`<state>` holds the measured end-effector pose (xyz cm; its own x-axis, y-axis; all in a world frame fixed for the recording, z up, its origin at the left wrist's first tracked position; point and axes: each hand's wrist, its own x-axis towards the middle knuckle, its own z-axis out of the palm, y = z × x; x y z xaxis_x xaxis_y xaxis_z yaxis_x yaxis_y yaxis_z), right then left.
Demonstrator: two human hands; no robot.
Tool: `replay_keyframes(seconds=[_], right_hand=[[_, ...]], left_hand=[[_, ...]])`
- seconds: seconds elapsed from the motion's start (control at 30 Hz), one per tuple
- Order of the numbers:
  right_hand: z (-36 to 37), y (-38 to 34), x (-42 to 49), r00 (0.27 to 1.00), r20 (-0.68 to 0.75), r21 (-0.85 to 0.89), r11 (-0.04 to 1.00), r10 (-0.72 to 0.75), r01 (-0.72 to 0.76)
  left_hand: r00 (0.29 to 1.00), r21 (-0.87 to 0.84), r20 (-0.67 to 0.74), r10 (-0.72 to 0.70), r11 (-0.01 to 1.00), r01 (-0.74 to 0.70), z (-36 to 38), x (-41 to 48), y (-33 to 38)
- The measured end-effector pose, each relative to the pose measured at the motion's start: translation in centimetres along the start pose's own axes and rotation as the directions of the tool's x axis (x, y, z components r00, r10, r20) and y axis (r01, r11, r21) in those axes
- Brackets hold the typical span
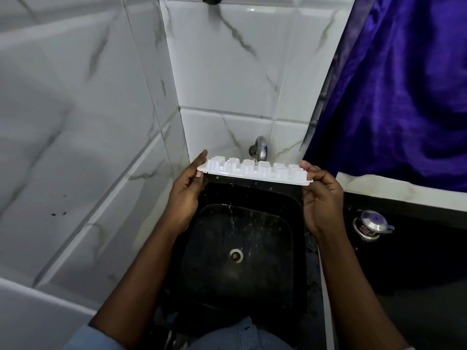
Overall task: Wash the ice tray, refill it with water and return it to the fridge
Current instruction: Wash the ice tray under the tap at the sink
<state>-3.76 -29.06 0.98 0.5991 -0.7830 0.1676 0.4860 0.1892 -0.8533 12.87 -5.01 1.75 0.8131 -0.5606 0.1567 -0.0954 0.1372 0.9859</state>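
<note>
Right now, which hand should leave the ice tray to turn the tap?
Probably the right hand: it only pinches a corner of the ice tray, while the left hand holds across its whole end.

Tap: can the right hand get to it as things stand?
Probably not yet. The right hand pinches the ice tray's right end, and the tray is held under the tap, across the way. Freed, it looks close enough, passing over the tray.

Left grip and right grip pinch ends of the ice tray.
</note>
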Motion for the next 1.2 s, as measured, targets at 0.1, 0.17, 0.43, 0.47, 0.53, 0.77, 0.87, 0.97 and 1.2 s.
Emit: replay_keyframes(seconds=[0.1, 0.17, 0.43, 0.47, 0.53, 0.77, 0.87, 0.97, 1.2], right_hand=[[0.0, -0.3, -0.4, 0.999, 0.048, -0.003, 1.000, -0.009, 0.009], [0.2, -0.7, -0.9, 0.997, 0.081, -0.004, 1.000, -0.014, 0.015], [-0.3, -1.4, -1.5, 0.972, 0.234, 0.025, 0.999, -0.027, 0.021], [-0.4, -1.4, -1.4, 0.969, 0.247, 0.021, 1.000, -0.026, 0.022], [-0.7, -1.5, -1.3, 0.970, 0.243, 0.004, 1.000, -0.009, 0.008], [-1.7, 1.6, -0.7, 0.963, -0.110, -0.281, 0.922, 0.246, -0.267], [-2.3, 3.8, -0.5, 0.919, -0.241, -0.327, 0.865, 0.313, -0.381], [-3.6, 5.8, 0.1, 0.898, -0.165, -0.423, 0.793, 0.407, -0.438], [-8.6, 7.6, 0.0, 0.891, -0.022, -0.752, 0.579, 0.454, -0.314]], left_hand=[[1.000, -0.091, -0.021, -0.016, 0.996, 0.014, 0.0, -0.1, 0.3], [0.998, -0.162, -0.037, -0.049, 0.986, 0.042, 0.0, -0.3, 0.7], [0.997, -0.032, -0.061, 0.050, 0.998, -0.052, -0.1, -0.7, 1.5], [0.996, -0.029, -0.077, 0.045, 0.998, -0.047, 0.0, -0.7, 1.7], [0.993, -0.010, -0.110, 0.044, 0.999, -0.046, 0.2, -0.7, 1.8], [0.997, 0.251, 0.059, -0.046, 0.967, 0.029, -0.2, -0.8, -0.7], [0.985, 0.171, 0.124, -0.122, 0.980, 0.100, 0.5, -0.9, -1.3], [0.976, 0.150, 0.162, -0.146, 0.981, 0.122, 1.2, -0.7, -2.1], [0.962, 0.111, 0.053, -0.266, 0.959, 0.259, 2.8, -0.5, -4.0]])
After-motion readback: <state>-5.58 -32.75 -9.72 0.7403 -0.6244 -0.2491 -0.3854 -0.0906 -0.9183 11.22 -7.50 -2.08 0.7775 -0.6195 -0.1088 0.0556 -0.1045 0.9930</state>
